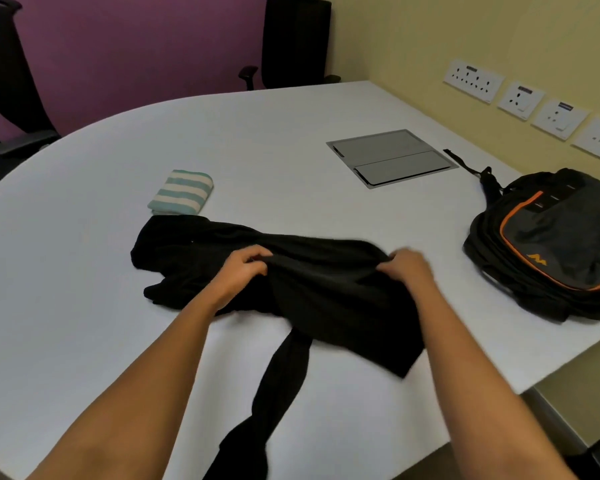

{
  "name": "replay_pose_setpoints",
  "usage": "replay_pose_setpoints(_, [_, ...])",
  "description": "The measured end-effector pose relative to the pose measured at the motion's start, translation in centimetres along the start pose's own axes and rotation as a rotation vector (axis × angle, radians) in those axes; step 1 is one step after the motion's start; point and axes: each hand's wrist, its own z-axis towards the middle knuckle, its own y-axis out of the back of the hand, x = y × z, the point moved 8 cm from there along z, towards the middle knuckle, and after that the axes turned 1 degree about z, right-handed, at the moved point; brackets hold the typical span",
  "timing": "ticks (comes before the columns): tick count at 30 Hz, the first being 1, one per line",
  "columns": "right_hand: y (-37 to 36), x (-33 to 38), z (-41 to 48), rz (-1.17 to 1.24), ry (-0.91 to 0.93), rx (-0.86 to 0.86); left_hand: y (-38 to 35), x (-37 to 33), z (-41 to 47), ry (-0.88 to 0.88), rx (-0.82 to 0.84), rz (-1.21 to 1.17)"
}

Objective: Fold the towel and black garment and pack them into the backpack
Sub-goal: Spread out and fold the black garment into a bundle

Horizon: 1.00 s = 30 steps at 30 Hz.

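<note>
A black garment [326, 289] lies crumpled across the middle of the white table [84, 271], with one long twisted part trailing toward the near edge. My left hand [239, 275] pinches its upper edge on the left, and my right hand [407, 268] grips the same edge further right. A folded towel [181, 191] with teal and cream stripes rests on the table just beyond the garment, to the left. The black backpack [555, 247] with orange trim lies flat at the table's right edge, and its zip appears closed.
A grey flush cable hatch [392, 155] is set into the table behind the garment. Black office chairs stand at the far side [297, 39] and at the far left [11, 81]. Wall sockets [534, 98] line the yellow wall on the right.
</note>
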Motion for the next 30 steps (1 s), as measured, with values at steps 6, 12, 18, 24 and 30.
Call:
replay_pose_setpoints(6, [6.5, 2.8, 4.5, -0.207, 0.192, -0.417, -3.0, 1.7, 1.4, 0.111, 0.268, 0.189])
replay_pose_setpoints(12, [-2.1, 3.6, 3.1, 0.042, 0.301, -0.298, 0.5, 5.1, 1.9, 0.166, -0.267, 0.593])
replay_pose_setpoints(18, [-11.8, 2.3, 0.7, -0.029, 0.333, -0.043, -2.0, 10.7, 1.0, 0.299, -0.092, 0.841])
replay_pose_setpoints(24, [-12.2, 1.9, 4.3, -0.156, 0.269, 0.134, -0.4, 10.6, 2.7, 0.253, -0.121, 0.786])
replay_pose_setpoints(30, [-7.1, 7.7, -1.4, 0.173, 0.502, -0.329, 7.5, 8.2, -3.3, 0.243, -0.899, 0.569])
